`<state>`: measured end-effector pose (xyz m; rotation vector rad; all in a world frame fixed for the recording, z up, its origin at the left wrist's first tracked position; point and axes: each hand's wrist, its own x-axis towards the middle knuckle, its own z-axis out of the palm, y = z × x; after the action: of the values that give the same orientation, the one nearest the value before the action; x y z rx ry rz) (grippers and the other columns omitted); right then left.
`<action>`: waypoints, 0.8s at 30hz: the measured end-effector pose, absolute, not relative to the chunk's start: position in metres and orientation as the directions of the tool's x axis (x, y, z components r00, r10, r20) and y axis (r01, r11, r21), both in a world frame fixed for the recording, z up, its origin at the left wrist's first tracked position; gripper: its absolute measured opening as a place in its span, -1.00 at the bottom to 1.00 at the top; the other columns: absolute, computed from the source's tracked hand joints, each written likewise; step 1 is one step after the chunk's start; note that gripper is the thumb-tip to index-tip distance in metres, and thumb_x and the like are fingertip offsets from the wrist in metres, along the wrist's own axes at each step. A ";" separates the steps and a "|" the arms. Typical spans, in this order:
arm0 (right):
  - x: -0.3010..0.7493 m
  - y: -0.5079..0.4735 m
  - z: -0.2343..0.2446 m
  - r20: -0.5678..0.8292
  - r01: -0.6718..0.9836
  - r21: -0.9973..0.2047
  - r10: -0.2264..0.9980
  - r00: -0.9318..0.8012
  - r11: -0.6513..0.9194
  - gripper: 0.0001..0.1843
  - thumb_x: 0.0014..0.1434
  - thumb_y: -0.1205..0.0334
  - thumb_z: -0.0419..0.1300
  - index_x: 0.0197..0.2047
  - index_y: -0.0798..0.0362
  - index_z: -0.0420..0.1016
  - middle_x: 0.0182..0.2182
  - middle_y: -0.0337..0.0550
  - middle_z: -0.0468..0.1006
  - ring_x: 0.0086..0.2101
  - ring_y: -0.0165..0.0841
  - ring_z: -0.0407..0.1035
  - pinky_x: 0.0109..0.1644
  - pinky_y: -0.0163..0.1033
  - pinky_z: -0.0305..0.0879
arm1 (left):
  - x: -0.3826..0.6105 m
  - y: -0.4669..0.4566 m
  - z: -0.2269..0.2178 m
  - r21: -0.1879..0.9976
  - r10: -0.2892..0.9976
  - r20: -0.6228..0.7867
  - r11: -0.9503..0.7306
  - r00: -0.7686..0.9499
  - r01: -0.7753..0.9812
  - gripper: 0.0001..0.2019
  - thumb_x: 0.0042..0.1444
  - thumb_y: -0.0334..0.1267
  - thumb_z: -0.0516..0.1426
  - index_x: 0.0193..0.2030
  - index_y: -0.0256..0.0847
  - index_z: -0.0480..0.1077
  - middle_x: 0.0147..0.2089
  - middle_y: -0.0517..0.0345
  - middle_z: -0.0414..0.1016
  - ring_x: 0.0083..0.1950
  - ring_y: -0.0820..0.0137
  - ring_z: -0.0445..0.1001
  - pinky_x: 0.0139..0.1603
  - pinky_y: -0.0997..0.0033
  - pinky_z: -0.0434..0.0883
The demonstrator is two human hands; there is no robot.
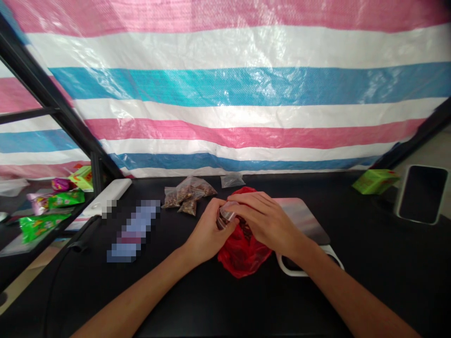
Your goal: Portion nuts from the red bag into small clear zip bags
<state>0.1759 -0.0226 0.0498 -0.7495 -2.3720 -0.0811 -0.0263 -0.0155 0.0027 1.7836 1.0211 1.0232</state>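
Head view: the left hand [207, 232] and right hand [264, 220] are working close together above the desk [282, 305], both curled inward and pressing toward each other. Their fingers are pinching a small clear plastic bag [224, 217] between them, with only a bit of it showing, so its contents can't be made out. The right hand is lying partly over the left. A crumpled red plastic bag [243, 253] is sitting directly under both hands, touching them. Just beyond the hands, filled clear bags of brown bits [188, 196] are lying in a loose cluster, and a flat clear bag [232, 180] is lying near the back edge of the desk. A pink-grey pad [305, 216] is lying just beside the right hand, over a white curved object [303, 265]. Off to the left are a long white object [114, 195] and a pixelated item [134, 230]. Further left, green snack packets [44, 225] are lying beyond a black frame [52, 98]. On the right, a green box [375, 181] and a phone [422, 194] are standing, and a striped tarp [225, 89] is hanging behind everything.
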 end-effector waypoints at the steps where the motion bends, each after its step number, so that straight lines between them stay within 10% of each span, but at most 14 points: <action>1: 0.177 -0.022 0.050 0.609 0.548 -0.125 0.500 -0.615 0.827 -0.48 0.33 0.53 0.04 0.26 -0.08 0.39 0.19 -0.08 0.52 0.15 -0.21 0.40 0.22 -0.03 0.32 | -0.026 -0.016 0.003 0.896 0.904 0.270 -0.362 0.330 0.258 -0.80 0.28 -0.19 0.19 -0.04 -0.15 0.31 -0.13 0.14 0.40 -0.15 0.35 0.41 -0.12 0.35 0.39; 6: 0.186 -0.019 0.056 0.666 0.683 -0.171 0.594 -0.451 0.710 -0.55 0.32 0.48 0.12 0.21 -0.06 0.43 0.15 -0.06 0.52 0.12 -0.18 0.40 0.22 -0.02 0.28 | -0.031 -0.015 0.008 0.873 0.917 0.302 -0.375 0.259 0.313 -0.82 0.30 -0.19 0.16 -0.07 -0.13 0.23 -0.19 0.18 0.35 -0.19 0.37 0.40 -0.15 0.36 0.36; 12: 0.200 -0.012 0.061 0.368 0.705 -0.206 0.722 -0.586 0.678 -0.61 0.21 0.53 0.16 0.01 -0.06 0.54 -0.01 -0.11 0.59 0.01 -0.17 0.43 0.16 0.00 0.26 | -0.033 -0.017 0.013 0.866 0.965 0.234 -0.261 0.115 0.427 -0.70 0.16 -0.22 0.25 -0.10 -0.14 0.20 -0.23 0.23 0.31 -0.30 0.42 0.35 -0.25 0.39 0.30; 24: 0.189 -0.010 0.042 0.234 0.698 -0.307 0.762 -0.603 0.647 -0.72 0.27 0.32 0.29 0.05 -0.05 0.52 0.04 -0.11 0.61 0.06 -0.15 0.40 0.19 -0.03 0.12 | -0.021 -0.018 0.008 0.988 0.954 -0.145 0.128 0.263 0.081 -0.65 -0.08 -0.43 0.21 -0.20 -0.12 0.17 -0.40 0.37 0.28 -0.44 0.52 0.26 -0.48 0.54 0.22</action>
<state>0.1887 -0.0102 0.0423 -1.1626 -2.5254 0.2616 -0.0206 -0.0176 0.0076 1.2681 1.1137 0.8785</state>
